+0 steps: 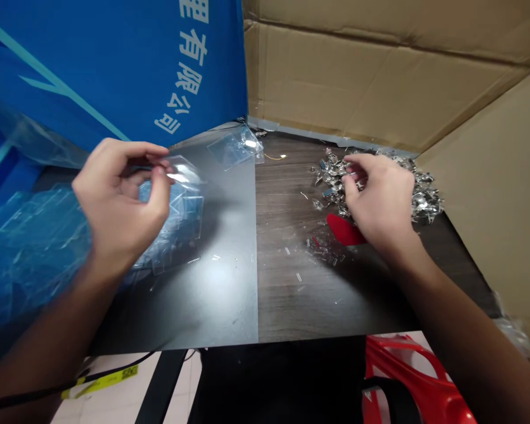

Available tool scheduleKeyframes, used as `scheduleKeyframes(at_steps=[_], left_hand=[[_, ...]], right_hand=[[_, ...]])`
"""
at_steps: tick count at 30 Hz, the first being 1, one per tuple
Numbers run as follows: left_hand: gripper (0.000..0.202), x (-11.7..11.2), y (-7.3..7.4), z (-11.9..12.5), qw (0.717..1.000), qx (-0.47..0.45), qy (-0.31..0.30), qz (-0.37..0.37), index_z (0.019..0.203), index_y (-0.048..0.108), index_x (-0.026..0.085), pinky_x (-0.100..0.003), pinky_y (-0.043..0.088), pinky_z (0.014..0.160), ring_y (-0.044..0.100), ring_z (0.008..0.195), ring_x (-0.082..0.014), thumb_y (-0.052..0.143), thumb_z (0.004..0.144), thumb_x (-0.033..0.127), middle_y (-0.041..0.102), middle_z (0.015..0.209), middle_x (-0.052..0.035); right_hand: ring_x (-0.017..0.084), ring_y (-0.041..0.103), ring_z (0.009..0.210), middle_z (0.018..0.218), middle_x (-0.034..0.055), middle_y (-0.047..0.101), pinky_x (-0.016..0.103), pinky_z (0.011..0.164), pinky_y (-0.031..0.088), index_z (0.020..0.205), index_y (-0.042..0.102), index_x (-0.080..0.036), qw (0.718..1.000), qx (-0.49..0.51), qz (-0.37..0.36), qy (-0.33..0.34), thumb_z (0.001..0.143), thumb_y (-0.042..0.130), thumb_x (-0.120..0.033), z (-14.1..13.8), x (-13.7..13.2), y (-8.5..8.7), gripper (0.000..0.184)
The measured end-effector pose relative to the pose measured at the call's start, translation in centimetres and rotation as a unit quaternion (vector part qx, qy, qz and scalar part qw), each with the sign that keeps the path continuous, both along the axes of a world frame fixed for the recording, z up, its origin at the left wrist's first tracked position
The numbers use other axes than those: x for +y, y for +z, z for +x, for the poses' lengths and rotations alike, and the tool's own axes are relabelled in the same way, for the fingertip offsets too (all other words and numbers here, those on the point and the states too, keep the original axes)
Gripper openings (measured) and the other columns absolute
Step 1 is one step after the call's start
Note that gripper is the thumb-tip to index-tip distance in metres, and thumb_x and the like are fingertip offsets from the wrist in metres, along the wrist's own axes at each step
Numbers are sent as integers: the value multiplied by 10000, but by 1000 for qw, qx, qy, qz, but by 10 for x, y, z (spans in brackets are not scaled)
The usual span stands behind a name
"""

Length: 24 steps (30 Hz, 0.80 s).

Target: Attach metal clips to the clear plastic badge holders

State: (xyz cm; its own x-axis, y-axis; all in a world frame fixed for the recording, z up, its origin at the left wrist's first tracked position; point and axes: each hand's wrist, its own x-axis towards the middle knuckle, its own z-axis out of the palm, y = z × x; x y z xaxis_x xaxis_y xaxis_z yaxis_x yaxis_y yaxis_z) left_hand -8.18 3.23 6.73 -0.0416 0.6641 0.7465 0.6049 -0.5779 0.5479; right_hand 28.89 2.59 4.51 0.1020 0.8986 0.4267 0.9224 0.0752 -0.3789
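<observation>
My left hand [121, 200] is raised over the left of the table, its thumb and fingers pinched on a small clear plastic bag [183, 174]. Under it lies a heap of clear plastic bags [39, 247]. My right hand [377, 197] rests on a pile of small shiny metal clips [424, 197] at the right, fingers curled around one clip at its tips. A red object [342, 229] lies partly under that hand.
A blue printed board [115, 65] stands at the back left, cardboard walls [380, 76] at the back and right. A grey mat [221, 282] covers the table's left half. Tiny clear bits [318, 247] litter the dark wood. A red plastic frame [419, 377] sits below the table edge.
</observation>
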Motion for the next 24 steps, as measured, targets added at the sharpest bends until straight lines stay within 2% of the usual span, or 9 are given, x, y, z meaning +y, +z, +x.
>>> scheduleKeyframes(at_steps=[3, 6, 9, 12, 15, 17, 20, 24], left_hand=[[236, -6, 2, 20, 989, -96, -86, -76, 968, 857, 192, -347, 659, 765, 732, 812, -164, 883, 755, 96, 768, 913, -23], [166, -16, 2, 42, 950, -172, -161, -206, 889, 841, 191, -264, 613, 642, 678, 722, -119, 937, 755, 177, 767, 853, -15], [190, -28, -7, 65, 879, -240, -239, -336, 878, 791, 165, -203, 543, 484, 650, 660, -103, 938, 823, 273, 747, 852, -26], [328, -38, -24, 84, 795, -292, -308, -432, 955, 699, 167, -192, 571, 455, 763, 778, -164, 925, 889, 394, 786, 924, -53], [400, -45, -40, 93, 738, -328, -346, -478, 1030, 612, 183, -228, 677, 591, 828, 854, -186, 887, 946, 461, 839, 974, -66], [404, -48, -46, 93, 718, -352, -354, -486, 1038, 584, 186, -238, 703, 685, 834, 840, -166, 878, 963, 453, 845, 944, -51], [444, -50, -48, 91, 706, -381, -361, -475, 1069, 559, 189, -222, 686, 726, 821, 812, -143, 938, 912, 358, 834, 917, -27], [600, -51, -49, 88, 703, -402, -354, -468, 1180, 531, 200, -239, 652, 756, 769, 786, -120, 998, 803, 197, 775, 894, 21]], right_hand=[[367, 775, 1108, 1212, 151, 825, 599, 1103, 551, 1314, 798, -232, 997, 53, 53, 7, 1015, 640, -188, -6, -7, 6, 340], [355, 780, 1086, 1187, 109, 830, 605, 1099, 562, 1291, 805, -307, 988, 115, 101, 35, 1061, 621, -247, -13, -16, 9, 300], [338, 774, 1093, 1152, 93, 821, 562, 1038, 600, 1197, 832, -318, 970, 186, 132, 81, 1068, 652, -277, -23, -23, 9, 225], [279, 774, 1008, 1044, 79, 808, 493, 981, 633, 1060, 833, -274, 949, 259, 123, 130, 1036, 697, -241, -35, -27, 7, 142], [232, 755, 973, 1008, 66, 776, 436, 951, 651, 1000, 804, -248, 924, 334, 83, 169, 1015, 710, -218, -44, -27, 3, 99], [214, 735, 979, 1026, 61, 742, 392, 891, 666, 1021, 783, -248, 892, 409, 23, 191, 1013, 718, -243, -47, -27, -2, 66], [180, 677, 904, 985, 43, 680, 298, 721, 641, 1028, 760, -249, 820, 524, -102, 206, 996, 770, -323, -48, -26, -10, 81], [110, 502, 695, 855, 10, 600, 211, 532, 455, 902, 738, -209, 740, 591, -229, 227, 930, 842, -291, -53, -30, -16, 136]])
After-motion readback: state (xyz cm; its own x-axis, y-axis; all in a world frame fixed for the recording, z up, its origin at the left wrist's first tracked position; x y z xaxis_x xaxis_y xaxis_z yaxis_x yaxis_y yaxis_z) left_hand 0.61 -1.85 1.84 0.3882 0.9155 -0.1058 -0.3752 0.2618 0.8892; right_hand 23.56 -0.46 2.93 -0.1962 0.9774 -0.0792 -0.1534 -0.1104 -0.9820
